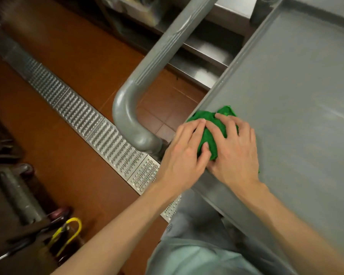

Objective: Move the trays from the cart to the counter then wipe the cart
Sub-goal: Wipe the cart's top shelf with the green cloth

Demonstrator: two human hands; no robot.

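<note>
The grey plastic cart (298,80) fills the right of the head view, and its top shelf carries no trays. A bunched green cloth (211,133) lies in the shelf's near left corner, over the rim. My left hand (184,150) and my right hand (233,147) both press down on the cloth with fingers spread, side by side and touching. The cart's curved grey handle (139,92) loops just left of my hands. No trays are in view.
Below the cart lies a red-brown tiled floor with a perforated metal drain grate (81,116) running diagonally. A stainless steel shelf (203,56) sits beyond the handle. Another cart's base with wheels (26,171) and a yellow loop (72,233) stand at lower left.
</note>
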